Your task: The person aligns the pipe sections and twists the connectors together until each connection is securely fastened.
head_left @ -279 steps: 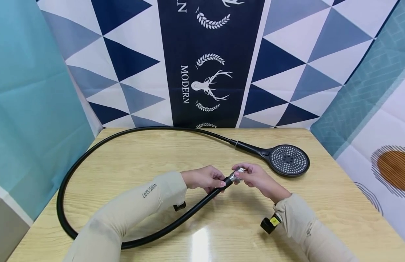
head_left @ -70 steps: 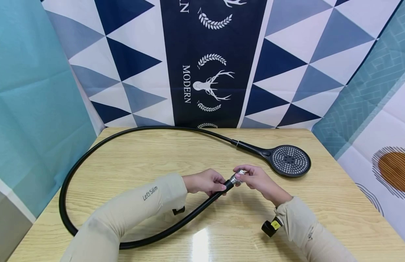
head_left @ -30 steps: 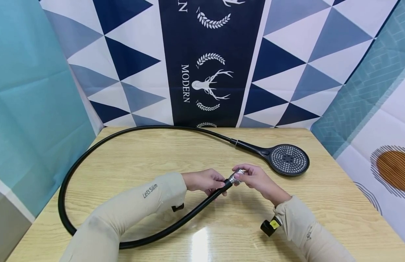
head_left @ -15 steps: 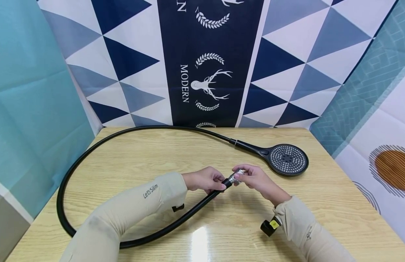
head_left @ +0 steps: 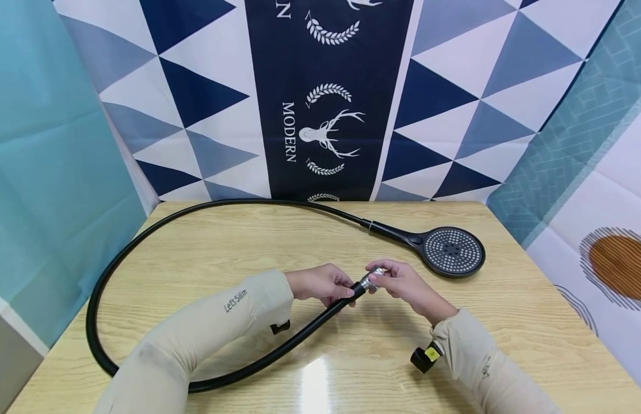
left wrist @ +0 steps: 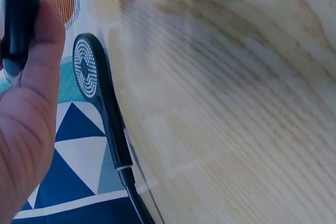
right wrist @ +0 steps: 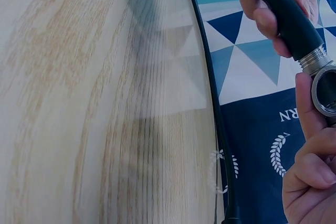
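Note:
A black shower hose [head_left: 300, 340] loops round the table from a black hand shower [head_left: 452, 251] lying face up at the right. My left hand [head_left: 325, 283] grips the hose's free end, thumb on top. At that end sits a silver metal fitting [head_left: 369, 280], pinched between the thumb and fingers of my right hand [head_left: 403, 284]. The right wrist view shows silver threads [right wrist: 315, 59] between the black hose sleeve [right wrist: 294, 24] and the fitting's round, open ring [right wrist: 316, 90]. Seen from the left wrist, the hose end [left wrist: 22, 14] lies across my fingers, its tip hidden.
The wooden table [head_left: 237, 247] carries the hose loop along its back and left side. Patterned cloth [head_left: 206, 98] hangs behind, with a teal sheet [head_left: 61, 155] at the left and a printed sheet [head_left: 600, 190] at the right. A wrist camera [head_left: 424, 357] hangs below my right sleeve.
Both hands keep the same holds on the hose end and the fitting, with only small finger shifts. The head view has drifted slightly, moving the scene left.

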The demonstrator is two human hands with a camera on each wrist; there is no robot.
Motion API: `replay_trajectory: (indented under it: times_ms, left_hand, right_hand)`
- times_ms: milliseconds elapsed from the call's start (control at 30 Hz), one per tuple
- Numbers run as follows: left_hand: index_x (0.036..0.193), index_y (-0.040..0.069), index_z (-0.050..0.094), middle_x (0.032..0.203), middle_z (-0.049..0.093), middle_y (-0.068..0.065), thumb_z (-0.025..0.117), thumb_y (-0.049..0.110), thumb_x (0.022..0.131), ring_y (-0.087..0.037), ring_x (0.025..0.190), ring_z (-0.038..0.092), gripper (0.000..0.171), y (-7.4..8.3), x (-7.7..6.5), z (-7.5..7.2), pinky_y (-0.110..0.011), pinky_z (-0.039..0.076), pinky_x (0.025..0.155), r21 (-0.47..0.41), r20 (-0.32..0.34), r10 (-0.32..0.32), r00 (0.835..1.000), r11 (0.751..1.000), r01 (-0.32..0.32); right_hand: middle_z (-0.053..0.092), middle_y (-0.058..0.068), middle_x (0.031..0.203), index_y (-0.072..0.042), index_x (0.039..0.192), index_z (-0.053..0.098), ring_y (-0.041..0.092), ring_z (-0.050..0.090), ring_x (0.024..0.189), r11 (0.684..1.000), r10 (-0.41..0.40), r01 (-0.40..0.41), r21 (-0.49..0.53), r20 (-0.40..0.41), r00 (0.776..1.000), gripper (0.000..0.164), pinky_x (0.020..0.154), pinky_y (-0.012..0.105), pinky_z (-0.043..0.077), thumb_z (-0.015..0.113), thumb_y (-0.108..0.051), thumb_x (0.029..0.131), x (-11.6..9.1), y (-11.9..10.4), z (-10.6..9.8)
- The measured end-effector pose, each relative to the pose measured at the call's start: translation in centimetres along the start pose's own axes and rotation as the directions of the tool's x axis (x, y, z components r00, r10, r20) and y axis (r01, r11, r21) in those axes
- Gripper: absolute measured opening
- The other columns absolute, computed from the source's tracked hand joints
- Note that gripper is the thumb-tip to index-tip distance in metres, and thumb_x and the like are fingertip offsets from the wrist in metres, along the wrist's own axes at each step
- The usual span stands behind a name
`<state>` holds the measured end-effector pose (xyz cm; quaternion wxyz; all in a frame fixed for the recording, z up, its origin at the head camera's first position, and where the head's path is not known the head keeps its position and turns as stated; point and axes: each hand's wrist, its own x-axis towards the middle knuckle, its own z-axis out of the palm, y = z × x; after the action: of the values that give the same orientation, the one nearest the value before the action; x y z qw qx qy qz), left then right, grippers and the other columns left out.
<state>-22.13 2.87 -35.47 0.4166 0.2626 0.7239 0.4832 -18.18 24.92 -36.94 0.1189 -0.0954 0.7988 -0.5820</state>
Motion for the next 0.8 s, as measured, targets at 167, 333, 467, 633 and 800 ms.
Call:
replay_trajectory:
  times_ms: [167,333,467,633,800]
  left_hand:
    - [0.108,-0.013,0.060,0.082,0.062,-0.005,0.053,0.001,0.097,-0.020,0.065,0.062,0.019,-0.11,-0.08,0.16,-0.029,0.054,0.062,-0.005,-0.044,0.016,0.999,1.000,-0.016]
    - [0.110,-0.010,0.060,0.081,0.061,-0.009,0.056,0.002,0.095,-0.024,0.067,0.064,0.019,-0.12,-0.13,0.21,-0.031,0.055,0.063,0.020,-0.080,-0.004,0.997,1.000,0.006]
    - [0.110,-0.010,0.059,0.079,0.060,-0.008,0.056,0.002,0.096,-0.017,0.061,0.061,0.019,-0.04,-0.18,0.01,-0.028,0.053,0.060,0.033,-0.056,-0.012,0.998,0.999,0.014]
    - [0.115,-0.014,0.056,0.085,0.063,-0.010,0.048,0.004,0.099,-0.024,0.067,0.064,0.024,0.22,-0.32,-0.39,-0.027,0.052,0.062,0.029,0.033,-0.014,0.999,1.000,0.013]
    - [0.115,-0.014,0.057,0.096,0.065,-0.023,0.044,0.006,0.102,-0.021,0.063,0.063,0.027,0.59,0.04,-0.05,-0.026,0.051,0.059,0.070,0.041,-0.020,0.999,0.997,0.017]
  right_hand:
    - [0.065,0.000,0.076,0.015,0.122,0.047,0.005,0.031,0.051,1.000,-0.006,0.006,0.005,-0.001,1.000,0.040,0.049,0.020,0.026,0.058,-0.013,0.096,0.08,0.02,0.13]
    - [0.066,0.000,0.076,0.015,0.122,0.047,0.005,0.030,0.050,1.000,-0.010,0.010,0.012,0.004,1.000,0.041,0.049,0.020,0.026,0.059,-0.015,0.096,0.18,-0.01,0.32]
    - [0.066,0.000,0.076,0.016,0.123,0.046,0.005,0.030,0.050,1.000,-0.008,0.008,0.017,0.008,1.000,0.043,0.049,0.020,0.026,0.059,-0.015,0.096,0.18,0.00,0.46]
    - [0.066,0.000,0.076,0.015,0.123,0.047,0.005,0.031,0.051,1.000,-0.002,0.002,0.018,0.008,1.000,0.041,0.050,0.020,0.026,0.057,-0.014,0.097,0.01,0.06,0.42]
    - [0.065,0.000,0.076,0.015,0.124,0.046,0.006,0.030,0.051,1.000,0.004,-0.004,0.007,-0.004,1.000,0.040,0.051,0.021,0.027,0.056,-0.014,0.097,-0.23,0.20,0.15]
